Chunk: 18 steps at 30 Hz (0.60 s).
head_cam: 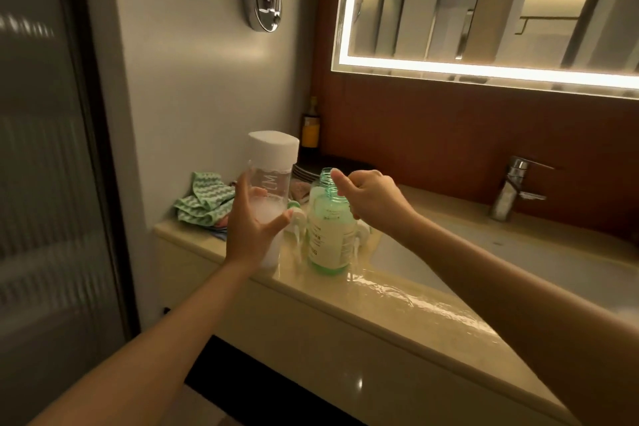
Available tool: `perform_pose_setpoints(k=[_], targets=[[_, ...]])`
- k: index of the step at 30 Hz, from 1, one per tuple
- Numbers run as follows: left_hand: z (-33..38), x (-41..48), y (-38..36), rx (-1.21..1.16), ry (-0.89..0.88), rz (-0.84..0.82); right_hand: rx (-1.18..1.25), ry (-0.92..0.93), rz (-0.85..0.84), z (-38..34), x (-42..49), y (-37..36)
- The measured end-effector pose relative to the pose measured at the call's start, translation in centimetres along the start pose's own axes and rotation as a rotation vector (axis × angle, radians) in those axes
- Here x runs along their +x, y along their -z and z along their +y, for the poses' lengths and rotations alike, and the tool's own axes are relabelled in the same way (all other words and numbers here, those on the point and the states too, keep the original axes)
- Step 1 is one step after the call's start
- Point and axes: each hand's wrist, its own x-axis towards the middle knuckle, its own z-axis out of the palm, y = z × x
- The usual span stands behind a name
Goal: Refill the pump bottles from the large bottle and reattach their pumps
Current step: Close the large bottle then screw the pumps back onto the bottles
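Bottles stood at the left end of the beige counter (380,322), left of the sink (466,252). The left hand (252,228) gripped the large clear bottle (273,180) around its lower part, upright, white cap on. Just right of it stood the near green bottle (332,235) and, behind it, the far green bottle (327,176), both without pumps. The right hand (371,199) was curled beside their open necks; whether it held anything could not be told.
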Motion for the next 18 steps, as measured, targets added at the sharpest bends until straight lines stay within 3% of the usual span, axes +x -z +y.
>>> perform_pose_setpoints(k=[8,11,15,18], targets=[[-1.0,1.3,-0.9,-0.004,0.009,-0.027,-0.057,0.013,0.079,0.4,0.1,0.3],[-0.1,1.3,-0.3,0.072,-0.057,0.124,-0.066,-0.005,0.116,1.1,-0.2,1.6],[4.2,1.2,-0.7,0.057,-0.261,0.390,-0.032,-0.022,0.171,1.6,-1.2,4.5],[9.7,-1.1,-4.2,-0.071,-0.430,0.248,-0.033,-0.006,0.241,1.4,-2.5,8.5]])
